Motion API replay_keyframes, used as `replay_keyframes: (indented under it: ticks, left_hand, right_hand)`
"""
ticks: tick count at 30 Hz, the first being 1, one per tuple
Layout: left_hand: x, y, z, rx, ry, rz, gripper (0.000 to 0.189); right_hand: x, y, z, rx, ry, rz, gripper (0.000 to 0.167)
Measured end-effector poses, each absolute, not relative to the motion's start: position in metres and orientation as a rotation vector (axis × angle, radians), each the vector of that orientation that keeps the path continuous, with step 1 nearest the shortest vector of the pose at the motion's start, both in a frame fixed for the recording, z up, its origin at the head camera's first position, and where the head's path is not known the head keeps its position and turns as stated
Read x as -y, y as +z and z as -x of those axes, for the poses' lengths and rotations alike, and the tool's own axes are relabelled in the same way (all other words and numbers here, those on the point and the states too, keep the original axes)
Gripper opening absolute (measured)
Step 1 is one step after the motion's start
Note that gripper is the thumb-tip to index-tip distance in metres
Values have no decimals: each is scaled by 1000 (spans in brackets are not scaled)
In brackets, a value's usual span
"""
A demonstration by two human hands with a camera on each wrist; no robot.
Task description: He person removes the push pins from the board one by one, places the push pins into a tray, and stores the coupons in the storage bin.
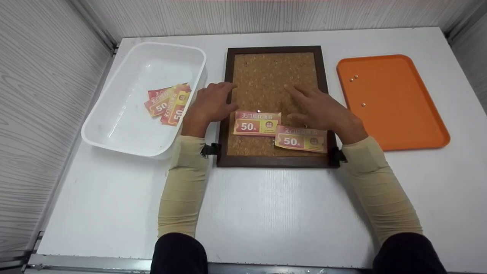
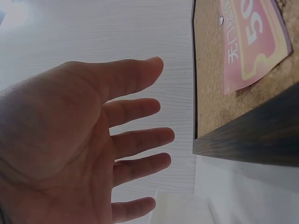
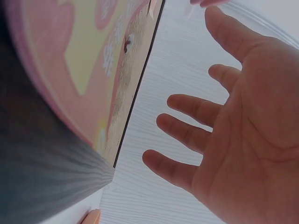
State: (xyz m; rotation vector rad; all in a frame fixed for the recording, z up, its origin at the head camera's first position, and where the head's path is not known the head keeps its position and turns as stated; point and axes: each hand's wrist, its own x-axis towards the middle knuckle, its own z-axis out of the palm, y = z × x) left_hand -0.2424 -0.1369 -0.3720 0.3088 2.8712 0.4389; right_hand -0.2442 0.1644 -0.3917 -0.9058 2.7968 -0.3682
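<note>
A cork board (image 1: 274, 83) in a dark wooden frame lies in the middle of the table. Two pink-and-yellow coupons marked 50 are on its lower part: the left coupon (image 1: 254, 129) has a silver push pin (image 1: 259, 111) at its top edge, and the right coupon (image 1: 293, 142) sits slightly tilted, with a pin (image 3: 128, 43) at its top edge. My left hand (image 1: 213, 102) is over the board's left edge, palm bare and fingers extended in the left wrist view. Above the right coupon is my right hand (image 1: 323, 110), fingers spread, holding nothing.
On the left stands a white plastic tub (image 1: 114, 91) with several overlapping coupons (image 1: 167, 102) inside. To the right lies an orange tray (image 1: 403, 102) bearing 3 push pins (image 1: 363, 104). Wood-grain panels rise behind the table and at its sides.
</note>
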Motion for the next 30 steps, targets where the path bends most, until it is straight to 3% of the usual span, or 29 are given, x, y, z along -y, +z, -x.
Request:
replay_keyframes:
  ticks: [30]
  left_hand:
    - [125,-383,241,-2699,397,-323,63]
  right_hand:
    - [-148,-385,236,-2657,-443,907,77]
